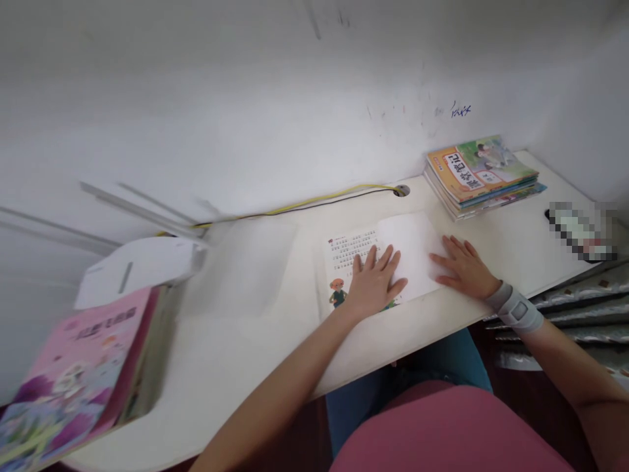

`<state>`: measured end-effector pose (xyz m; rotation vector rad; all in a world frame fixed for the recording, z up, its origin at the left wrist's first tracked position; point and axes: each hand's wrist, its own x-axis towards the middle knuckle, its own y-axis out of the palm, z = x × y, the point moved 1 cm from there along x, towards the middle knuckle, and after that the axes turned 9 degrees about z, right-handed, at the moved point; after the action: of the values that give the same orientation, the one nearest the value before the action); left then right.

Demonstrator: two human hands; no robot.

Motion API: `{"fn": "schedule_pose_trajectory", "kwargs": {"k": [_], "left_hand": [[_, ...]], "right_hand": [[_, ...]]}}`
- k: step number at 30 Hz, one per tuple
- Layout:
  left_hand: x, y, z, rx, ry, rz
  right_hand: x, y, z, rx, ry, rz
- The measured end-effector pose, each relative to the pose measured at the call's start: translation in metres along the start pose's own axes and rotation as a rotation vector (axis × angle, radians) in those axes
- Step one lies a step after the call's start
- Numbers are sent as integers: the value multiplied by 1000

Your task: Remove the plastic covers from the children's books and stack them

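An open picture book (354,252) with printed text and a small cartoon figure lies flat on the white desk (236,341), right of centre. My left hand (376,282) rests flat on its left page, fingers spread. My right hand (462,267) lies flat on the right page's outer edge, fingers stretched out. A grey band (515,307) wraps my right wrist. Neither hand holds anything.
A stack of colourful books (484,176) sits at the desk's back right by the wall. A pink book pile (83,367) and a white lamp head (137,265) stand at the left. A yellow cable (314,200) runs to a desk hole. A blurred-out item (582,231) lies at the far right.
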<state>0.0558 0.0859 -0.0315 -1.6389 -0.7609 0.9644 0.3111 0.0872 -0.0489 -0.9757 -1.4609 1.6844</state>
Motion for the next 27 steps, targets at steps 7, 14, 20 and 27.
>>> {"fn": "schedule_pose_trajectory", "kwargs": {"k": [7, 14, 20, 27], "left_hand": [[7, -4, 0, 14, 22, 51], [7, 2, 9, 3, 32, 10], [4, 5, 15, 10, 35, 1], [12, 4, 8, -16, 69, 17]], "right_hand": [[1, 0, 0, 0, -3, 3], [-1, -4, 5, -12, -28, -93], [10, -3, 39, -77, -76, -133], [15, 11, 47, -59, -51, -116]]}}
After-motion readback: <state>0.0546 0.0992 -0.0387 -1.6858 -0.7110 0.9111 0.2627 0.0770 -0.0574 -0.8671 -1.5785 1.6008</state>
